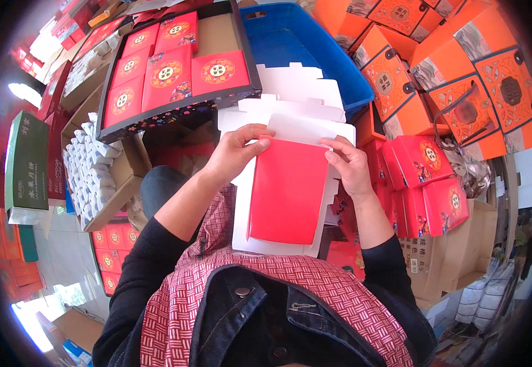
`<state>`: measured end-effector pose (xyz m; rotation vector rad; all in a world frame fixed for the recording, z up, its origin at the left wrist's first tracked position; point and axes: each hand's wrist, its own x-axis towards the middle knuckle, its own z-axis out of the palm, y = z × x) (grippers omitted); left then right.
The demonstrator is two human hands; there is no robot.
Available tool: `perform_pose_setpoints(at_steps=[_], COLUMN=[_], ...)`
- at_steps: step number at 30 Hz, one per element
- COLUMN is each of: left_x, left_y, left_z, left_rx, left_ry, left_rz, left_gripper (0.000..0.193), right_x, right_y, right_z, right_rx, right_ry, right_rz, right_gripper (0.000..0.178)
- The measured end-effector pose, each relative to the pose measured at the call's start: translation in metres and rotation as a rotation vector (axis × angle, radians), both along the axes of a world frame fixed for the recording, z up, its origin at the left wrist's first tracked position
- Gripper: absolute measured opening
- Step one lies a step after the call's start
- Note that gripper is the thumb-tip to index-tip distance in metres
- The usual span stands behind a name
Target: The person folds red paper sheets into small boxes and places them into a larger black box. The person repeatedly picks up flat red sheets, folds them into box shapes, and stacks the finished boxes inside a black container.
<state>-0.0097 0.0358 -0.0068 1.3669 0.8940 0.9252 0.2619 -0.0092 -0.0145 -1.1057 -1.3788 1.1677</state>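
Note:
A red paper carton (290, 192) lies over my lap on a stack of white-faced cardboard blanks (306, 88). A white flap (299, 129) stands out from its far edge. My left hand (239, 148) pinches the far left corner, thumb on the red edge and fingers curled behind it. At the far right corner, my right hand (348, 164) grips the flap's end between thumb and fingers. The carton's inside is hidden.
Ahead on the left is a black tray (177, 112) with several red printed boxes. A blue plastic bin (303, 37) sits behind the blanks. Orange gift boxes (388, 79) are piled at the far right, above red boxes (443, 205). White wrapped pieces (91, 168) fill a cardboard box.

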Motion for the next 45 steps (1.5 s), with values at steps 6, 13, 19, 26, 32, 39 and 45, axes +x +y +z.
perform_pose_setpoints(at_steps=[6,13,19,26,32,39,45], left_x=[0.002,0.007,0.012,0.012,0.014,0.015,0.016], left_y=[-0.004,-0.016,-0.020,-0.021,-0.023,-0.023,-0.023], left_z=[-0.010,0.015,0.022,0.016,0.022,0.020,0.019], left_rx=[0.074,0.178,0.205,0.148,0.162,0.257,0.280], left_ry=[0.026,0.044,0.061,-0.037,0.011,0.020,0.013], left_rz=[0.032,-0.001,-0.001,-0.014,-0.004,-0.017,-0.021], left_gripper=[0.022,0.021,0.023,0.043,0.054,0.044,0.043], right_x=[-0.006,-0.002,-0.029,-0.034,-0.039,-0.036,-0.042], right_y=[-0.005,0.046,0.059,0.054,0.042,0.043,0.043], right_z=[0.006,0.069,0.093,0.093,0.087,0.081,0.078], right_rx=[0.005,-0.348,-0.404,-0.358,-0.008,0.151,0.297], right_ry=[0.165,-0.022,-0.241,-0.313,-0.580,-0.612,-0.678], right_rz=[0.006,0.358,0.503,0.487,0.403,0.406,0.386], right_gripper=[0.010,0.017,0.020,0.030,0.027,0.024,0.019])
